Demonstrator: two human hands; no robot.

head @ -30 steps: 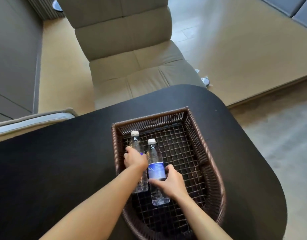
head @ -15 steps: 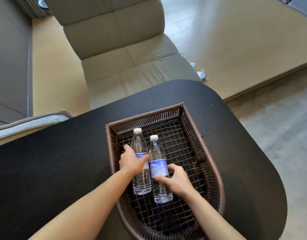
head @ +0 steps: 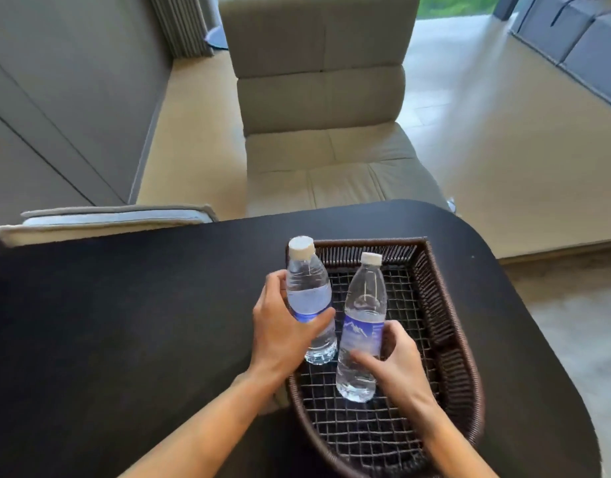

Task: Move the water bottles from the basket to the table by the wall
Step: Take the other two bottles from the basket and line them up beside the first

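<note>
Two clear water bottles with white caps and blue labels are held above a brown wicker basket point(head: 445, 326) with a wire-mesh bottom. My left hand point(head: 280, 331) is shut on the left bottle point(head: 307, 291), raised over the basket's left rim and tilted cap-away. My right hand point(head: 397, 360) grips the right bottle point(head: 364, 315) around its label, lifted over the mesh. The basket sits on a black table point(head: 125, 339). No other bottles show in the basket.
A beige upholstered chair point(head: 321, 132) stands just beyond the table's far edge. A grey wall point(head: 56, 98) runs along the left, with a light cushioned edge point(head: 107, 219) below it. Wooden floor and a grey rug lie to the right.
Both hands have lifted their bottles up off the basket's mesh and tilted them more upright. The view has swung upward, showing more of the chair.
</note>
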